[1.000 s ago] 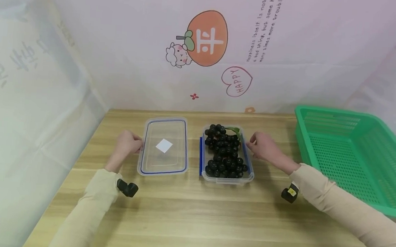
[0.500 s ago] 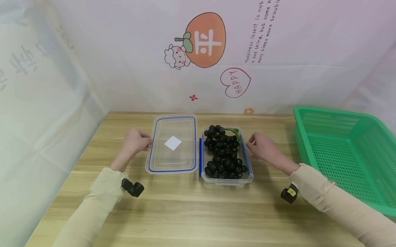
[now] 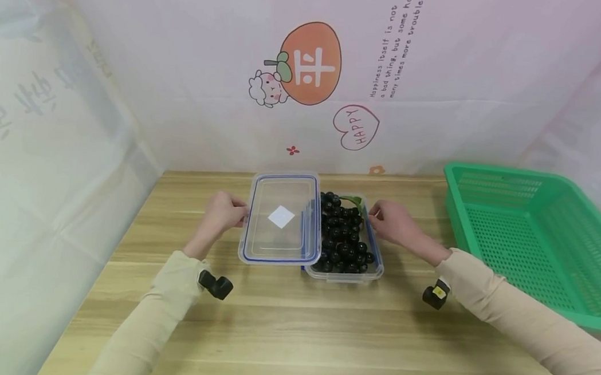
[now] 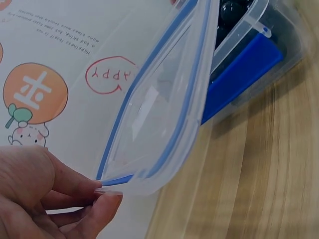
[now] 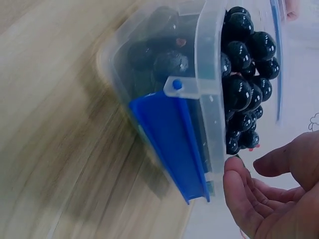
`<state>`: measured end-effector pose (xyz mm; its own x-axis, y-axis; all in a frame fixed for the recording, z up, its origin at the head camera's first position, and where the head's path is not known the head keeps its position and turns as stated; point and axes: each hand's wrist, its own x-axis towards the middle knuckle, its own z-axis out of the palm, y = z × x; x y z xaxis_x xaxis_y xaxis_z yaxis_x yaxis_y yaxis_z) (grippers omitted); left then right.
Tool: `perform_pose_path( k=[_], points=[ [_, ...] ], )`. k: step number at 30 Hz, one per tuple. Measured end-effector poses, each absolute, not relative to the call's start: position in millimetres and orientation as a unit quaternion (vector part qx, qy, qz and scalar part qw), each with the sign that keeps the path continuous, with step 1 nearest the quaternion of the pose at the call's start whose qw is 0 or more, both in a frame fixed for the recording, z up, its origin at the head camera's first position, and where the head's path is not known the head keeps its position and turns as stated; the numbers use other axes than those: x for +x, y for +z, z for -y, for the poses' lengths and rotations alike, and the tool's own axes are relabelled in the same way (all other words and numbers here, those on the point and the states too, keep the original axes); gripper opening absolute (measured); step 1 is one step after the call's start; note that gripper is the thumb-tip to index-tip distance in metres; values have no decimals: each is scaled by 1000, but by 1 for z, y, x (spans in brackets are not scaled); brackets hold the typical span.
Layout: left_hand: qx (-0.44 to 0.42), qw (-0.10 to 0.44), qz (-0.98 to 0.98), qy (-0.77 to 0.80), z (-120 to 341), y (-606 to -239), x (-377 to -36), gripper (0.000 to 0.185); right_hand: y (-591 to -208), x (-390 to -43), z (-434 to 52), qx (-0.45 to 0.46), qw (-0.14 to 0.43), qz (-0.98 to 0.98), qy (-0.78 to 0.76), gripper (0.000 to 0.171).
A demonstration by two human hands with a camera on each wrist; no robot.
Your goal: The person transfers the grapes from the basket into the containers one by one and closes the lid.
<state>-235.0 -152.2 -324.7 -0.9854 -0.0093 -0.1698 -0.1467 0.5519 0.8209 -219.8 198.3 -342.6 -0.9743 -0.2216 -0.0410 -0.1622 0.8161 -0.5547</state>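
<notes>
A clear plastic box [image 3: 344, 276] filled with dark grapes [image 3: 341, 236] stands on the wooden table. My left hand [image 3: 229, 212] pinches the left edge of its clear, blue-rimmed lid [image 3: 276, 243], holding it tilted off the table, with its right edge over the box's left rim. In the left wrist view my thumb and finger [image 4: 94, 191] clamp the lid's rim [image 4: 164, 114] beside the box's blue clasp [image 4: 239, 74]. My right hand [image 3: 393, 222] sits at the box's right side. There, the fingers [image 5: 246, 169] are loosely curled beside the blue clasp [image 5: 169, 144], holding nothing.
A large green mesh basket [image 3: 530, 236] stands at the right end of the table [image 3: 291, 336]. A printed pink backdrop closes off the back, and pale sheeting hangs along the left side. Bare wood lies in front of the box.
My left hand has carried the lid to the right and lifted it, from flat on the table to overlapping the box's left rim. The right hand has barely moved.
</notes>
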Motion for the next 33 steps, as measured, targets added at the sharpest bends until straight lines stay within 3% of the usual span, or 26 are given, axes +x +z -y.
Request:
perform_pose_path(
  k=[25, 33],
  points=[
    [5, 75, -862, 502, 89, -316, -233, 20, -332, -207, -182, -134, -18, -909, -395, 18],
    [10, 74, -848, 525, 83, -316, -236, 20, -330, -203, -184, -123, -81, -901, -409, 24]
  ],
)
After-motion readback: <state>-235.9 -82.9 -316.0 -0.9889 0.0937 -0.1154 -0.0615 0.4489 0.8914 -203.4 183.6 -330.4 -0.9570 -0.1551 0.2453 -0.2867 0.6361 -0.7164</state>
